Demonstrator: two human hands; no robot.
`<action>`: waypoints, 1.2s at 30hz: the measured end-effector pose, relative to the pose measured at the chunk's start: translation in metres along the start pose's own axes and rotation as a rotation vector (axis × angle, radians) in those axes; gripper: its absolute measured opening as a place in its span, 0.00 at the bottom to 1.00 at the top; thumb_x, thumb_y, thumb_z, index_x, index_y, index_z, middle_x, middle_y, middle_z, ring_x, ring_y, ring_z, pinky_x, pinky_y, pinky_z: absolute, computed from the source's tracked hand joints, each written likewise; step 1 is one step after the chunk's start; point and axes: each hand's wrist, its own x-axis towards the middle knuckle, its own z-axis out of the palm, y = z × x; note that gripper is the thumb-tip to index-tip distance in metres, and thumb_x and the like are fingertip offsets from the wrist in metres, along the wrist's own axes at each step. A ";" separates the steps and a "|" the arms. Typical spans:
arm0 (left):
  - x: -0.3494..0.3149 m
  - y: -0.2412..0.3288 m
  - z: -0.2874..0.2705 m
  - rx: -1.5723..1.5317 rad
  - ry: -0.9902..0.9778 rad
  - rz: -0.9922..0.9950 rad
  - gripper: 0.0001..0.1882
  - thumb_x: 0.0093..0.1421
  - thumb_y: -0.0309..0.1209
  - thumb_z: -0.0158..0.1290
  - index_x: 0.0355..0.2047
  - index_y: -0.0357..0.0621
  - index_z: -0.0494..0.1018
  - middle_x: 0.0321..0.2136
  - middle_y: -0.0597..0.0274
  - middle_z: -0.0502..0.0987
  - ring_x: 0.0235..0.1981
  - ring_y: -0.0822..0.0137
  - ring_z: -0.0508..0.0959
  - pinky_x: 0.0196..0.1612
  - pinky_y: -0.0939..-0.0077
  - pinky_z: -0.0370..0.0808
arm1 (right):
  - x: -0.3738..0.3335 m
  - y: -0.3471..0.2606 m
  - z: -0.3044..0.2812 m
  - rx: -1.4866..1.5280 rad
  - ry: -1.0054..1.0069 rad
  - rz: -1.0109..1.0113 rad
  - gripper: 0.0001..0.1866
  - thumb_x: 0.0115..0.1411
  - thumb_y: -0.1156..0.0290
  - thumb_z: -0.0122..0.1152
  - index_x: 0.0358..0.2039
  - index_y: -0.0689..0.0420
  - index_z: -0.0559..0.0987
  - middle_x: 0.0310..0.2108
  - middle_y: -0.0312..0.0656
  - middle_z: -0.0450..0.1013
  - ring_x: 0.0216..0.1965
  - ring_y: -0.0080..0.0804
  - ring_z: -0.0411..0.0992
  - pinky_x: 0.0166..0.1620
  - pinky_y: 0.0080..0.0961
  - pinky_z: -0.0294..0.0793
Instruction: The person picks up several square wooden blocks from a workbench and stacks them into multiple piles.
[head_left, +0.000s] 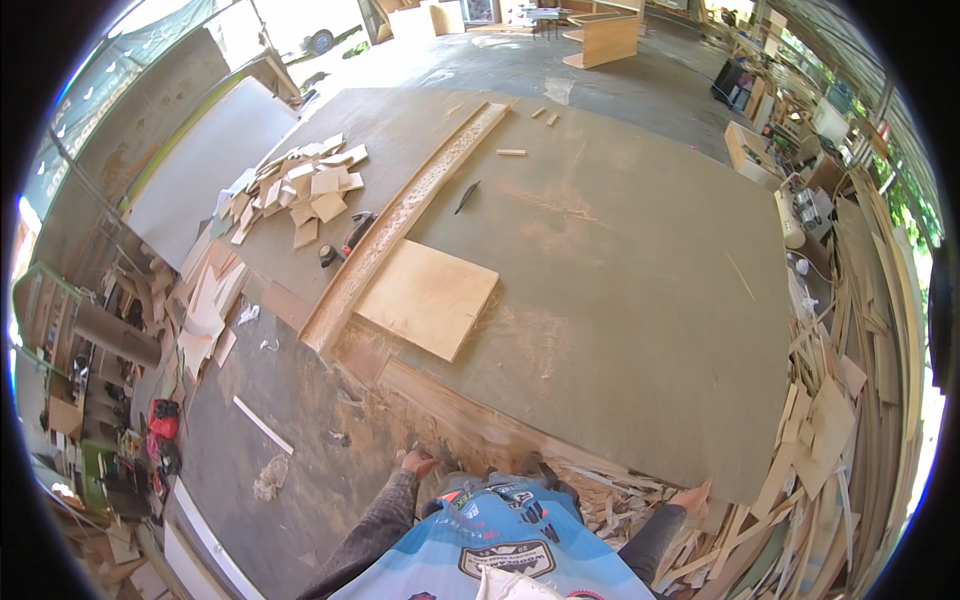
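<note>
My left hand (420, 462) hangs low beside my blue printed shirt, over the dusty floor, its small-looking fingers curled with nothing visible in them. Out to the right, my right hand (691, 497) is at the near edge of a large grey-brown worktable (640, 290), fingers stretched out and holding nothing. Whether it rests on the edge or hovers there, I cannot tell. Ahead of me lies a square plywood panel (428, 297) on the tabletop. Along its left side runs a long, narrow wooden trough (400, 220) with sawdust in it.
Left of the trough lie a power tool (355, 232) and a heap of small wood pieces (310, 185). A dark slim tool (467, 197) is beyond the panel. Offcuts and long strips (830, 430) crowd the right side. A white strip (263, 425) lies on the left floor.
</note>
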 end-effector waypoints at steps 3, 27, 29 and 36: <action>-0.017 -0.010 0.009 -0.037 0.018 -0.074 0.22 0.53 0.44 0.64 0.40 0.36 0.83 0.28 0.53 0.84 0.28 0.65 0.84 0.34 0.69 0.79 | -0.061 -0.052 0.010 -0.636 0.482 -0.183 0.30 0.58 0.59 0.68 0.57 0.60 0.73 0.54 0.51 0.72 0.54 0.47 0.70 0.54 0.49 0.70; -0.025 0.123 -0.144 -1.272 0.242 -0.018 0.26 0.67 0.44 0.54 0.57 0.38 0.70 0.43 0.60 0.79 0.44 0.65 0.80 0.45 0.69 0.75 | -0.552 -0.027 0.366 -0.887 -1.469 -1.518 0.74 0.26 0.39 0.84 0.70 0.61 0.56 0.68 0.48 0.58 0.68 0.52 0.53 0.66 0.59 0.53; -0.020 0.132 -0.145 -1.313 0.193 -0.045 0.27 0.68 0.45 0.53 0.59 0.39 0.69 0.44 0.59 0.78 0.47 0.64 0.79 0.47 0.66 0.75 | -0.553 -0.018 0.354 -0.894 -1.475 -1.522 0.74 0.24 0.40 0.84 0.69 0.60 0.57 0.66 0.47 0.59 0.66 0.52 0.54 0.65 0.58 0.54; 0.004 0.139 -0.148 -1.443 0.062 -0.046 0.27 0.69 0.47 0.51 0.60 0.43 0.66 0.51 0.57 0.75 0.53 0.61 0.76 0.49 0.61 0.75 | -0.558 -0.005 0.331 -0.778 -1.427 -1.576 0.73 0.22 0.40 0.84 0.68 0.59 0.60 0.66 0.45 0.58 0.67 0.52 0.51 0.64 0.57 0.54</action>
